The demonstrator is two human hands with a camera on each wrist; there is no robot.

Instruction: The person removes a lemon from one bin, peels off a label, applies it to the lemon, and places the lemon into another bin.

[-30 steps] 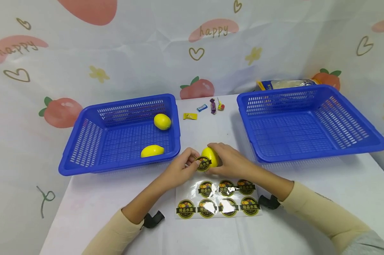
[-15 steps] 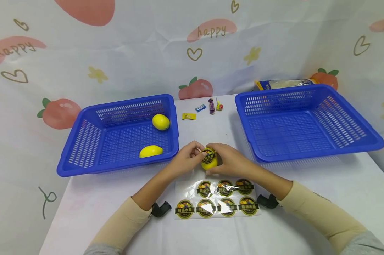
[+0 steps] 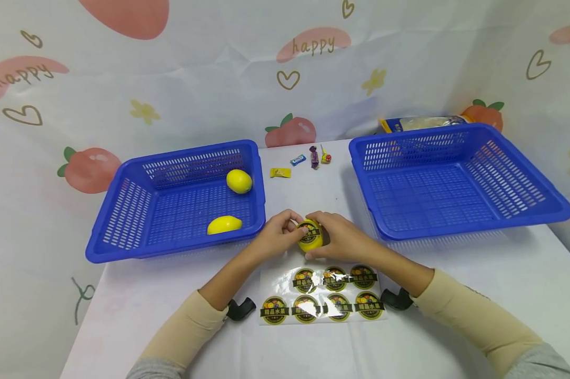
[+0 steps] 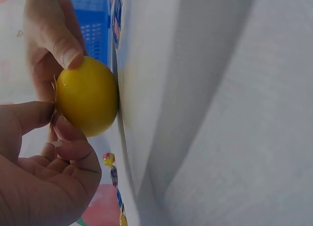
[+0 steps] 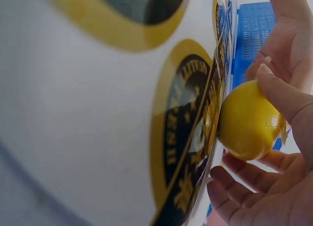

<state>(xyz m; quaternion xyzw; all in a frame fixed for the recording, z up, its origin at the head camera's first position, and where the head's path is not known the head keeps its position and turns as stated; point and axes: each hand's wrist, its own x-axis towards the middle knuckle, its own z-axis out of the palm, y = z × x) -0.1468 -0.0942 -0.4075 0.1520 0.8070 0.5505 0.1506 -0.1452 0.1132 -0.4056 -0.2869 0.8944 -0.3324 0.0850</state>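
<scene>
A yellow lemon (image 3: 308, 246) stands on the table between my two hands. My right hand (image 3: 342, 237) grips it from the right, thumb on the near side and fingers round the far side. A round black-and-gold fruit sticker (image 3: 311, 231) lies against its upper face. With thumb and a curled finger, my left hand (image 3: 279, 234) pinches the sticker's left edge. In the left wrist view the sticker (image 4: 55, 91) shows edge-on, its rim standing slightly off the lemon (image 4: 88, 96). Just in front lies a clear sheet (image 3: 276, 281) bearing several matching stickers.
At left, a blue basket (image 3: 171, 250) holds two lemons, one lemon (image 3: 239, 181) at the back and one lemon (image 3: 225, 225) in front. Another blue basket (image 3: 474, 231) stands at right, a packet (image 3: 427, 123) behind it. Several wrapped sweets (image 3: 297, 159) lie at the back.
My left hand has brought the sticker up and right onto the lemon, which has turned a little in my right hand. Over the last half second both hands barely move.
</scene>
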